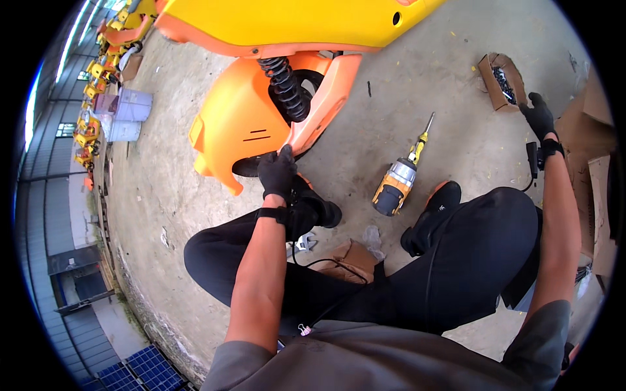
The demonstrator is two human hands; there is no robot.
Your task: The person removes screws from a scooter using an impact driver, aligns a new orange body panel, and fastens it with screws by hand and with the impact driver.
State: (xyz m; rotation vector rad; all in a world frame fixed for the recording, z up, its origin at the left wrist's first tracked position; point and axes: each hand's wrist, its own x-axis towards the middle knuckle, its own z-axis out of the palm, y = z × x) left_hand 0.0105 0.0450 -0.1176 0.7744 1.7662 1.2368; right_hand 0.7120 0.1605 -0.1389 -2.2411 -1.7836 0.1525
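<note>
My left hand (276,173), in a black glove, is closed on the lower end of a pale orange plastic cover (331,98). That cover runs beside a black coil-spring shock absorber (287,89) on a yellow and orange scooter body (293,23). A rounded orange fender (228,117) sits left of the spring, partly covering a dark wheel. At the far right, my gloved right hand (540,118) reaches to the near edge of a small cardboard box (501,83) of dark screws. Its thumb and fingers are apart, and nothing shows in them.
A yellow and black power driver (395,188) with a long bit lies on the concrete floor between my feet. Larger cardboard boxes (590,156) stand at the right. A crumpled brown carton (349,259) rests below my legs. White tubs (130,114) and more yellow vehicles line the left.
</note>
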